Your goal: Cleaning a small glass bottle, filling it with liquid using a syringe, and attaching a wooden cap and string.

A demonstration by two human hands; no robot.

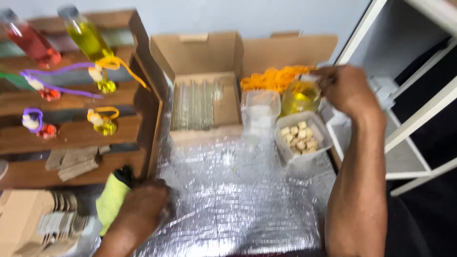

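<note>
Bench scene at a foil-covered table [238, 200]. The right hand [345, 88] reaches across to the far right, fingers pinched at the rim of a yellow jar [300, 97] beside the orange cords [273, 78]; what it grips is blurred. The left hand [143, 209] rests low at the table's left edge, closed around a yellow-green bottle [113, 200]. A tub of corks [300, 137] sits just before the jar. The step appears to be gathering materials; any next move calls for a steady pinch.

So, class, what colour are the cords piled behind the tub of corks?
Orange cords, just behind the corks; the head view shows them best.
</note>
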